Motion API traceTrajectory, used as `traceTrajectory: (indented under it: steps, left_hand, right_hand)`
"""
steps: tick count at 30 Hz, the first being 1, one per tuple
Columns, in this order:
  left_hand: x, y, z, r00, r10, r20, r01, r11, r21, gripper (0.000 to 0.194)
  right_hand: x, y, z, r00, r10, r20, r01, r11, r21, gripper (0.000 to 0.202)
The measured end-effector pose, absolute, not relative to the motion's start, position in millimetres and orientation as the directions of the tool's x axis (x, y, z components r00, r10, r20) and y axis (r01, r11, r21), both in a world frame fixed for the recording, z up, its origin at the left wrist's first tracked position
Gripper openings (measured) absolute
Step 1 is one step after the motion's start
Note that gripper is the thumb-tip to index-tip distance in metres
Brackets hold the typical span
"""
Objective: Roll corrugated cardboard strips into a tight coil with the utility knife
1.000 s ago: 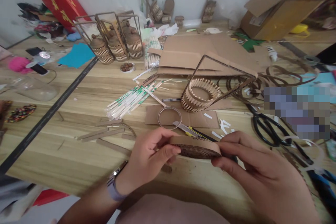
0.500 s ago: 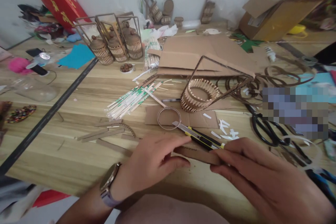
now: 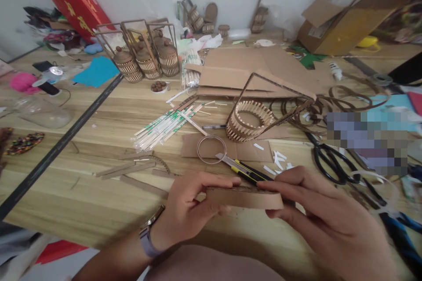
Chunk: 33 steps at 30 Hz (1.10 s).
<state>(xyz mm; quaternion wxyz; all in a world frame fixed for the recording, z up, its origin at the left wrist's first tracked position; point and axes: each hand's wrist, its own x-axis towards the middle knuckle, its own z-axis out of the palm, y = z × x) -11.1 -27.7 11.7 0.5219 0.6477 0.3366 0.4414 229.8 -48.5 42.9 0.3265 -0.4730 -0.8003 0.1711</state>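
Observation:
Both hands hold one flat round cardboard piece (image 3: 245, 197) edge-on, just above the wooden table (image 3: 99, 184) near its front edge. My left hand (image 3: 191, 208) pinches its left end, with a watch on that wrist. My right hand (image 3: 316, 219) grips its right end from above and below. Just behind the piece lies a yellow and black utility knife (image 3: 244, 170). A thin wire ring (image 3: 211, 149) rests on a cardboard sheet (image 3: 250, 151) beyond the knife.
A slatted cardboard basket with a tall handle (image 3: 252, 118) stands mid-table. Wrapped chopsticks (image 3: 165, 127) lie to its left, black scissors (image 3: 331, 164) to its right. Three finished baskets (image 3: 148, 57), flat cardboard (image 3: 244, 70) and an open box (image 3: 346, 17) sit further back.
The cardboard piece dipped low towards the table half a second ago and is now lifted and turned edge-on again. Both hands kept hold of it throughout.

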Motion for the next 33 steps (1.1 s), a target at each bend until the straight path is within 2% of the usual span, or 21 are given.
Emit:
traceTrajectory:
  steps: [4,6,8,10,11,14,15,17,19,21,26,29,33]
  left_hand:
    - [-2,-32,5,0.369,0.927,0.073,-0.296,0.043,0.954,0.015]
    - [-1,-30,2,0.403,0.913,0.065,-0.373,0.099,0.922,0.016]
    - [-2,-23,2,0.454,0.885,0.104,-0.366,0.078,0.927,0.015]
    - [-6,-16,3,0.508,0.847,0.153,-0.245,-0.028,0.969,0.019]
    - [-9,-12,5,0.539,0.829,0.150,-0.139,-0.089,0.986,0.029]
    - [-13,-6,16,0.549,0.834,0.055,0.133,-0.151,0.980,0.092]
    - [-12,-6,20,0.535,0.845,0.002,0.224,-0.144,0.964,0.103]
    - [-8,-9,28,0.505,0.861,-0.054,0.399,-0.178,0.900,0.111]
    - [-3,-13,34,0.512,0.854,-0.093,0.517,-0.219,0.828,0.107]
    - [1,-17,36,0.502,0.859,-0.103,0.573,-0.241,0.784,0.096]
    - [0,-17,35,0.566,0.823,-0.051,0.491,-0.287,0.823,0.075]
    - [-3,-15,34,0.575,0.818,0.009,0.445,-0.322,0.836,0.073]
    - [-7,-14,29,0.583,0.809,0.078,0.385,-0.360,0.850,0.078]
  right_hand:
    - [220,-47,43,-0.303,0.850,0.431,0.612,0.520,-0.596,0.018]
    - [219,-47,42,-0.296,0.835,0.463,0.618,0.537,-0.574,0.018]
    - [222,-49,38,-0.305,0.823,0.479,0.670,0.543,-0.506,0.022]
    - [226,-52,32,-0.313,0.805,0.504,0.728,0.544,-0.417,0.029]
    - [227,-54,28,-0.316,0.793,0.521,0.744,0.548,-0.382,0.033]
    - [227,-56,23,-0.344,0.758,0.555,0.743,0.581,-0.333,0.040]
    - [224,-55,23,-0.381,0.740,0.554,0.727,0.610,-0.316,0.039]
    - [216,-52,26,-0.478,0.676,0.561,0.672,0.693,-0.262,0.037]
    - [208,-49,30,-0.546,0.602,0.583,0.613,0.761,-0.212,0.035]
    - [202,-47,31,-0.568,0.557,0.606,0.591,0.788,-0.172,0.034]
    - [203,-49,23,-0.649,0.513,0.562,0.593,0.804,-0.049,0.034]
    - [207,-49,15,-0.655,0.579,0.486,0.612,0.783,-0.108,0.041]
    - [206,-48,11,-0.587,0.627,0.512,0.581,0.767,-0.273,0.042]
